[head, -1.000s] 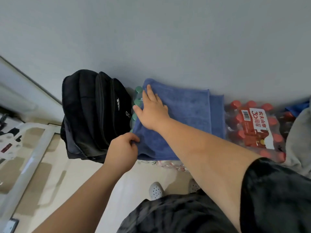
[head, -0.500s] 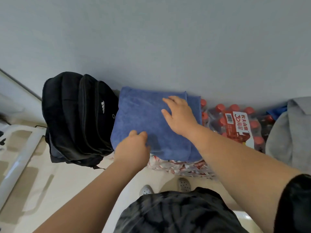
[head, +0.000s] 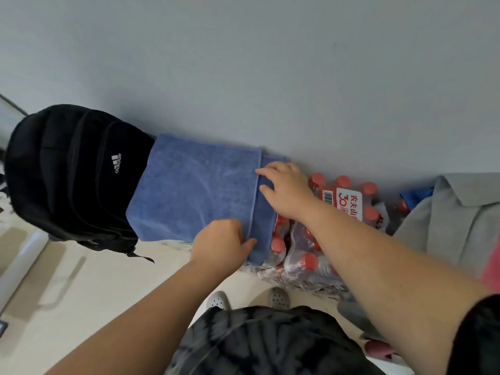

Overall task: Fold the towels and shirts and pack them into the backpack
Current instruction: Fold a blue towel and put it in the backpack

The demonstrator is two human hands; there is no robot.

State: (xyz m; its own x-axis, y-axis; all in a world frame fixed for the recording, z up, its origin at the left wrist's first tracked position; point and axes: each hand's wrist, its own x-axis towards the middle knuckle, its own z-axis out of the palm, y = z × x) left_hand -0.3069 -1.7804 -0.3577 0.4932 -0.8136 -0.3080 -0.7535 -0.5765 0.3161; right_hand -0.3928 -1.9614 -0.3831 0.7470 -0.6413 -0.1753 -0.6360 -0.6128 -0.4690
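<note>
A blue towel [head: 197, 190], folded over once, lies flat on top of packs of bottled water against the wall. My left hand [head: 220, 246] pinches its near edge where the top layer ends. My right hand [head: 286, 189] rests on the towel's right end with fingers curved over the fold edge. A black backpack [head: 70, 171] stands upright just left of the towel, touching it; its zips look closed. A grey shirt [head: 449, 220] lies at the right.
Shrink-wrapped packs of red-capped water bottles [head: 343, 201] sit under and right of the towel. A pink cloth [head: 491, 269] shows at the right edge. A white frame [head: 21, 263] stands on the pale floor at left. The grey wall is close behind.
Both hands slid rightward along the towel, from its left end beside the backpack to its right end. The camera view shifted, so the backpack now sits farther left.
</note>
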